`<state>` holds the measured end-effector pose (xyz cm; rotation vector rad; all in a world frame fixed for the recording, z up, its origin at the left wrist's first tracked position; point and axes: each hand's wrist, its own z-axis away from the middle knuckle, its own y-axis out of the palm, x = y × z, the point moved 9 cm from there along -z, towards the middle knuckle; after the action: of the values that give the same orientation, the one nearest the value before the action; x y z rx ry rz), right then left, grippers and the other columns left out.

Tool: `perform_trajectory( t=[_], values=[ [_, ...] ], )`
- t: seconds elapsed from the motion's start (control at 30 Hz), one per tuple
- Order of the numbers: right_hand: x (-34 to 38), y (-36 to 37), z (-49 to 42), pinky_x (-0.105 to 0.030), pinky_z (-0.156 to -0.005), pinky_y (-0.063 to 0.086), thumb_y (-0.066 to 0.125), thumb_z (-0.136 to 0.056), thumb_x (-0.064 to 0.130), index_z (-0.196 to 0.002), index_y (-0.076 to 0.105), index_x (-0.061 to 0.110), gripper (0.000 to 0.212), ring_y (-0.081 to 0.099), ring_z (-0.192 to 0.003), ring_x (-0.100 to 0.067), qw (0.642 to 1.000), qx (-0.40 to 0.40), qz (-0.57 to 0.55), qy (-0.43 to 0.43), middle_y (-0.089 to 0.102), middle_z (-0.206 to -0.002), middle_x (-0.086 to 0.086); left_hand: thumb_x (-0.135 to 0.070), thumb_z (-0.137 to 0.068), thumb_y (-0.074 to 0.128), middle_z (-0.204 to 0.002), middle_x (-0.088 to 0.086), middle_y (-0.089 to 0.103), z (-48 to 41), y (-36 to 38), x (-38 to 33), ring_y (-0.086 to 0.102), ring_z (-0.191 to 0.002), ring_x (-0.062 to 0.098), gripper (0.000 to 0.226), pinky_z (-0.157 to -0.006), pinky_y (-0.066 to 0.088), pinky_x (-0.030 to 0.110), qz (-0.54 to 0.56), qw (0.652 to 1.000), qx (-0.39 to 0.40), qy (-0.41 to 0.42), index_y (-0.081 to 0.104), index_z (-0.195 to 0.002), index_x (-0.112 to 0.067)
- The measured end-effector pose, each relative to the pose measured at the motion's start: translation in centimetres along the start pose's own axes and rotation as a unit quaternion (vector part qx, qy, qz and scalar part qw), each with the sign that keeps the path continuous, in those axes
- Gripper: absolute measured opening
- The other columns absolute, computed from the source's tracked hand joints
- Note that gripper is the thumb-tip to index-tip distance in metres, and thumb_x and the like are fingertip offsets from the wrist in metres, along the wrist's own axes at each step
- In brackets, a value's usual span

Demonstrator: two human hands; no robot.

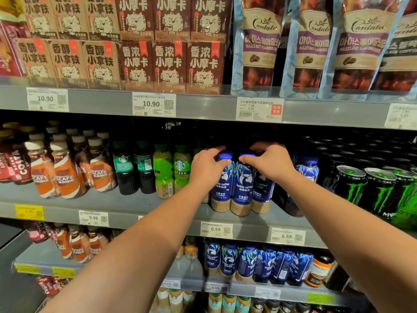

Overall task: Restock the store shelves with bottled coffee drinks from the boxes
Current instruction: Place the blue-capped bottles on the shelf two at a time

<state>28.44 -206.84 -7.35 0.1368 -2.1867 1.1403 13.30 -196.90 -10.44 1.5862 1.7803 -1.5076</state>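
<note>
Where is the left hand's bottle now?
The luckin bottle stands on the middle shelf, centre of the head view, between a Starbucks bottle and a twin bottle under the right hand.

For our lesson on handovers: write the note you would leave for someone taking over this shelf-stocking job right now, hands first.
Left hand: grips the cap of the left luckin bottle.
Right hand: grips the cap of the middle luckin bottle.
Both bottles stand at the front of the middle shelf.
Done: both seem set down.
Left: let go, fetch more; boxes are out of view.
</note>
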Motion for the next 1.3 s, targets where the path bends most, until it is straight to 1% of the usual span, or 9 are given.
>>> perform_trajectory(
  t=[0.17, 0.27, 0.43, 0.5, 0.6, 0.7, 0.8, 0.97, 1.3],
  values=[
    [-0.3, 0.4, 0.0, -0.028, -0.074, 0.051, 0.073, -0.076, 0.046, -0.112, 0.065, 0.017, 0.047, 0.063, -0.086, -0.016, 1.000, 0.012, -0.011, -0.007, 0.070, -0.102, -0.002, -0.038, -0.079, 0.073, -0.114, 0.003, 0.067, -0.2, -0.6, 0.0, 0.062, -0.102, 0.018, 0.050, -0.084, 0.055, 0.035, -0.023, 1.000, -0.007, 0.007, 0.062, -0.125, -0.023],
    [-0.3, 0.6, 0.0, -0.025, -0.076, 0.045, 0.072, -0.079, 0.038, -0.116, 0.065, 0.017, 0.043, 0.062, -0.090, -0.016, 0.999, 0.025, -0.022, -0.027, 0.069, -0.110, -0.002, -0.037, -0.082, 0.069, -0.115, 0.002, 0.065, 0.0, -0.6, -0.2, 0.057, -0.103, 0.016, 0.046, -0.078, 0.048, 0.027, -0.049, 0.999, -0.006, 0.019, 0.060, -0.126, -0.024],
    [-0.6, 0.6, 0.0, -0.022, -0.067, 0.044, 0.074, -0.079, 0.037, -0.113, 0.065, 0.018, 0.039, 0.061, -0.085, -0.014, 0.999, 0.018, -0.042, -0.011, 0.065, -0.098, 0.003, -0.040, -0.083, 0.066, -0.114, 0.005, 0.065, 0.1, -0.6, -0.4, 0.048, -0.114, 0.024, 0.047, -0.091, 0.047, 0.037, -0.099, 0.994, -0.019, 0.028, 0.059, -0.127, -0.026],
    [-0.8, 0.7, 0.1, -0.022, -0.067, 0.047, 0.073, -0.081, 0.032, -0.103, 0.067, 0.021, 0.025, 0.062, -0.085, -0.013, 0.995, 0.027, -0.096, -0.006, 0.066, -0.093, 0.004, -0.041, -0.083, 0.065, -0.114, 0.006, 0.064, 0.1, -0.6, -0.6, 0.047, -0.113, 0.025, 0.047, -0.092, 0.045, 0.037, -0.119, 0.992, -0.022, 0.032, 0.060, -0.126, -0.023],
    [-1.6, -0.3, -0.3, -0.029, -0.079, 0.049, 0.068, -0.086, 0.022, -0.090, 0.069, 0.021, 0.005, 0.061, -0.085, -0.015, 0.975, -0.024, -0.218, 0.019, 0.069, -0.094, -0.004, -0.041, -0.083, 0.064, -0.112, 0.009, 0.061, 0.2, -0.4, -1.3, 0.046, -0.110, 0.027, 0.045, -0.092, 0.038, 0.034, -0.158, 0.986, -0.022, 0.043, 0.061, -0.120, -0.016],
    [-3.1, -0.8, -0.5, -0.030, -0.085, 0.048, 0.071, -0.083, 0.022, -0.110, 0.065, 0.014, 0.028, 0.061, -0.094, -0.019, 0.970, -0.074, -0.225, 0.059, 0.066, -0.103, -0.005, -0.050, -0.082, 0.063, -0.115, 0.006, 0.057, 0.9, 0.4, -2.6, 0.044, -0.112, 0.026, 0.052, -0.095, 0.031, 0.034, -0.190, 0.979, -0.006, 0.078, 0.057, -0.124, -0.022],
    [-4.6, -0.4, 0.0, -0.036, -0.088, 0.051, 0.074, -0.078, 0.025, -0.113, 0.063, 0.011, 0.040, 0.063, -0.097, -0.021, 0.969, -0.092, -0.215, 0.084, 0.067, -0.107, -0.005, -0.061, -0.075, 0.065, -0.123, 0.001, 0.053, 1.5, 1.9, -3.6, 0.041, -0.118, 0.023, 0.071, -0.097, 0.028, 0.036, -0.212, 0.969, 0.033, 0.121, 0.045, -0.137, -0.032],
    [-6.2, 0.5, 0.4, -0.044, -0.087, 0.055, 0.067, -0.079, 0.027, -0.117, 0.064, 0.015, 0.040, 0.068, -0.093, -0.023, 0.956, -0.073, -0.261, 0.112, 0.070, -0.106, -0.008, -0.056, -0.075, 0.068, -0.129, -0.001, 0.050, 1.8, 3.8, -3.7, 0.036, -0.121, 0.023, 0.075, -0.100, 0.029, 0.038, -0.239, 0.957, 0.062, 0.152, 0.039, -0.140, -0.033],
    [-6.9, 1.4, 0.6, -0.028, -0.070, 0.052, 0.059, -0.090, 0.013, -0.122, 0.058, 0.007, 0.032, 0.068, -0.087, -0.022, 0.925, -0.052, -0.353, 0.128, 0.068, -0.106, -0.013, -0.042, -0.080, 0.070, -0.133, 0.001, 0.051, 1.2, 4.2, -3.1, 0.033, -0.128, 0.024, 0.071, -0.103, 0.035, 0.035, -0.209, 0.964, 0.043, 0.160, 0.040, -0.143, -0.027]
  ],
)
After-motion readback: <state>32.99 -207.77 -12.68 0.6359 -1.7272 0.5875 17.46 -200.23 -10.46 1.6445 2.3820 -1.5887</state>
